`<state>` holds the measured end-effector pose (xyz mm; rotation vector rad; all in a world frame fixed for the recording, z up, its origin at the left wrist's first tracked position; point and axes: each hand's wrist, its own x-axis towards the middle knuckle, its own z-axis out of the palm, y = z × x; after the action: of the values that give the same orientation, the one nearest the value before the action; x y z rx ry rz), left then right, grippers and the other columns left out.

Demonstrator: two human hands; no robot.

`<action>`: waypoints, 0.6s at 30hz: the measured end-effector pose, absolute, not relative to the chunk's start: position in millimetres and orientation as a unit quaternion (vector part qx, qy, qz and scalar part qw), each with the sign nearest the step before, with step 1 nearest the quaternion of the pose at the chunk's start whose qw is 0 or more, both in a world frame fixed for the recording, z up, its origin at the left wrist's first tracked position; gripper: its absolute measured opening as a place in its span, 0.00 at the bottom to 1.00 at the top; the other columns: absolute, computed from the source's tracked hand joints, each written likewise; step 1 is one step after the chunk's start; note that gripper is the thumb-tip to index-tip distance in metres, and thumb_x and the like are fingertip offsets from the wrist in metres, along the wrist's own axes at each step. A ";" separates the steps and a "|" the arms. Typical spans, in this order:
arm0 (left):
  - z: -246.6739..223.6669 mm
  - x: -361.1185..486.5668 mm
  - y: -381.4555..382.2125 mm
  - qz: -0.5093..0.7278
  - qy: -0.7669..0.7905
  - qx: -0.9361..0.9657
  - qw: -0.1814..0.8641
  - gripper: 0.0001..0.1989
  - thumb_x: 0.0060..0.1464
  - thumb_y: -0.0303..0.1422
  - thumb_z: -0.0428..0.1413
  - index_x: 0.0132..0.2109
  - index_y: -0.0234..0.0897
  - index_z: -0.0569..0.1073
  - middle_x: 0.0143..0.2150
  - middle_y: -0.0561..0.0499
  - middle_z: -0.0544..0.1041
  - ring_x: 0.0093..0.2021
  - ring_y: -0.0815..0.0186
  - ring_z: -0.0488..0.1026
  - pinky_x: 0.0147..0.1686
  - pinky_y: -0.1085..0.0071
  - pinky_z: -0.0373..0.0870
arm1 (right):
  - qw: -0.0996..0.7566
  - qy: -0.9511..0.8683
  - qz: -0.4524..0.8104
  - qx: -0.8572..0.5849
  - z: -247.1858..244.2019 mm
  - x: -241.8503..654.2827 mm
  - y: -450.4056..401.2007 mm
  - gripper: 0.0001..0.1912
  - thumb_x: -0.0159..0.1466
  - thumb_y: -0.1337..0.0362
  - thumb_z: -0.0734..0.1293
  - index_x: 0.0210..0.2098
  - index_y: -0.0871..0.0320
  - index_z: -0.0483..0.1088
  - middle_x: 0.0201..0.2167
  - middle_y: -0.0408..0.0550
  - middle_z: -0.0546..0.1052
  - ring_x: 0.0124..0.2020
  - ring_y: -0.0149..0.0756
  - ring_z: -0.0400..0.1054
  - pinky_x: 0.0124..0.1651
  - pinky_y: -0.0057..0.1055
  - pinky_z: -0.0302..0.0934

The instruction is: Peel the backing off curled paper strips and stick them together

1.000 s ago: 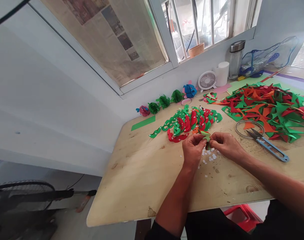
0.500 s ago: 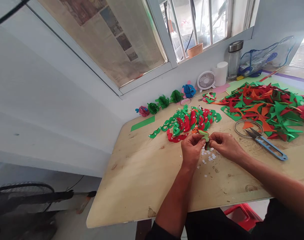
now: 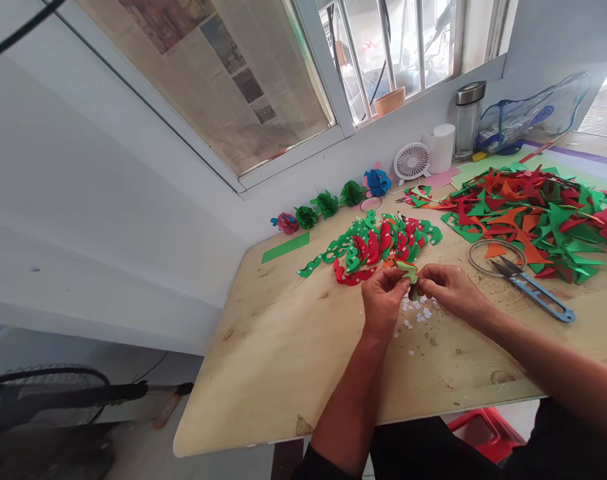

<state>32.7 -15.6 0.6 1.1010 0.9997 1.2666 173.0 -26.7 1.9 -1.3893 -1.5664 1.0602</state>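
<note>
Between my two hands is a small light-green cut-out piece [image 3: 408, 269] with some orange and darker green at its edges. My left hand [image 3: 384, 293] pinches its left side between thumb and fingers. On the other side, my right hand [image 3: 447, 288] has its fingertips closed at the piece's right edge; what exactly they grip is hidden. Under the hands lie several tiny white paper squares [image 3: 422, 314]. Just beyond is a heap of red and green wavy cut-outs [image 3: 378, 243] dotted with white squares.
Blue-handled thread snips [image 3: 538, 293] and a metal ring [image 3: 476, 257] lie right of my hands, before a large pile of red, orange and green scraps [image 3: 528, 207]. A small white fan [image 3: 412, 162], a glass bottle [image 3: 468, 123] and folded ornaments [image 3: 327, 204] line the wall.
Both hands stay in almost the same place, still closed at the green piece. Only slight finger movement shows around it.
</note>
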 end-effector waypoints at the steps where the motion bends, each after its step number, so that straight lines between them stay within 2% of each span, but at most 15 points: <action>1: 0.4 32.8 -15.5 0.539 0.421 0.466 0.561 0.08 0.38 0.30 0.63 0.30 0.33 0.76 0.29 0.50 0.77 0.30 0.68 0.73 0.34 0.71 0.70 | 0.387 -0.614 0.422 -0.543 1.7 173.1 -26.5 0.09 0.56 0.63 0.60 0.24 0.59 0.70 0.22 0.45 0.75 0.25 0.34 0.66 0.28 0.28 0.58; 6: -1.5 32.6 -14.6 0.552 0.430 0.469 0.539 0.07 0.39 0.30 0.62 0.30 0.33 0.75 0.29 0.50 0.77 0.29 0.68 0.73 0.33 0.72 0.69 | 0.392 -0.614 0.422 -0.540 4.7 173.1 -26.6 0.09 0.56 0.62 0.60 0.24 0.58 0.69 0.21 0.43 0.73 0.24 0.33 0.65 0.27 0.28 0.58; 18: -0.9 32.8 -19.2 0.552 0.463 0.562 0.406 0.05 0.45 0.30 0.59 0.33 0.33 0.75 0.31 0.48 0.76 0.31 0.67 0.72 0.35 0.70 0.70 | 0.415 -0.603 0.407 -0.546 10.5 167.8 -31.7 0.10 0.56 0.59 0.60 0.24 0.58 0.67 0.20 0.41 0.68 0.22 0.30 0.60 0.25 0.27 0.52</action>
<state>32.8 -19.2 -0.9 1.4177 1.1694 1.3931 167.8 -31.7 10.5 -1.3721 -1.5161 1.0221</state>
